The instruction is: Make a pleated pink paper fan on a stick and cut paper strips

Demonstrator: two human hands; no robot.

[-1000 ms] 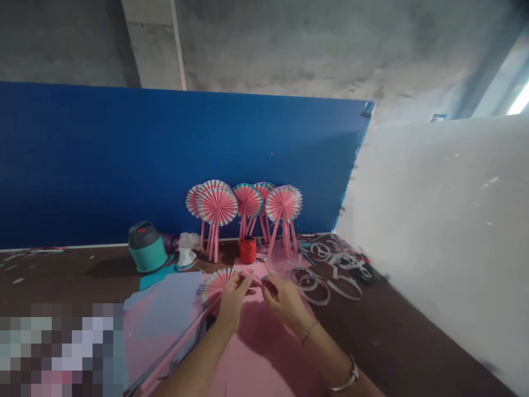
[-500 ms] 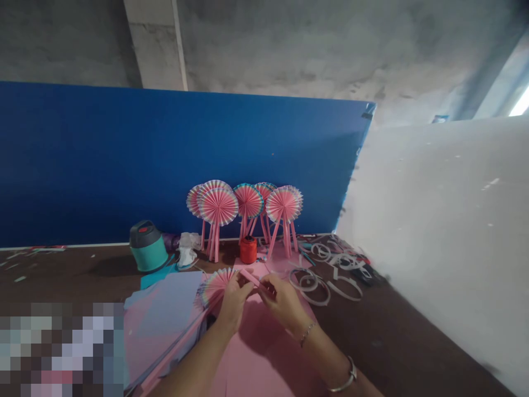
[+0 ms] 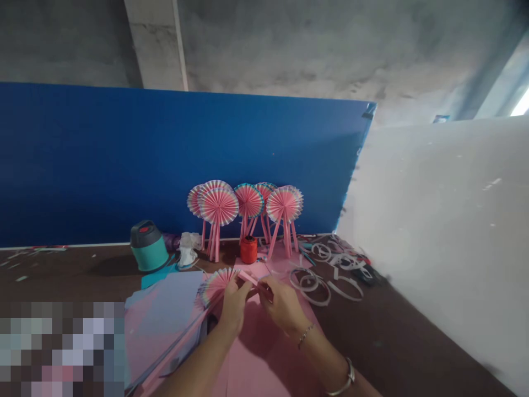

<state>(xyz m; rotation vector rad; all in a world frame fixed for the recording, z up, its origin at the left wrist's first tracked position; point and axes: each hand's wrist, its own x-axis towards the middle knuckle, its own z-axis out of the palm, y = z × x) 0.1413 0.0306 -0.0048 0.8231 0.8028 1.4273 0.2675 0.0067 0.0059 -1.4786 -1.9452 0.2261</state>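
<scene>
Between my two hands is a narrow folded strip of pink paper (image 3: 249,277), held slantwise over pink sheets (image 3: 264,342). My left hand (image 3: 235,302) pinches its left end, thumb on top. Fingers of my right hand (image 3: 283,303) are closed on its right end, where they hide part of the strip. Just left of my left hand lies a pleated paper fan (image 3: 217,286), pink with a pale rainbow edge, partly covered by that hand. Several finished-looking pink fans (image 3: 219,207) on pink stick legs lean against the blue panel behind.
A red tin (image 3: 248,251) stands beyond my hands. White paper rings and strips (image 3: 308,280) lie to the right. A teal and dark grey container (image 3: 149,246) stands left, behind stacked lilac paper (image 3: 177,300). A blue panel (image 3: 124,160) and white wall (image 3: 438,220) bound the table.
My right fingers have shifted slightly along the strip, turning a little. My left hand stays nearly still, and the rest of the scene is unchanged.
</scene>
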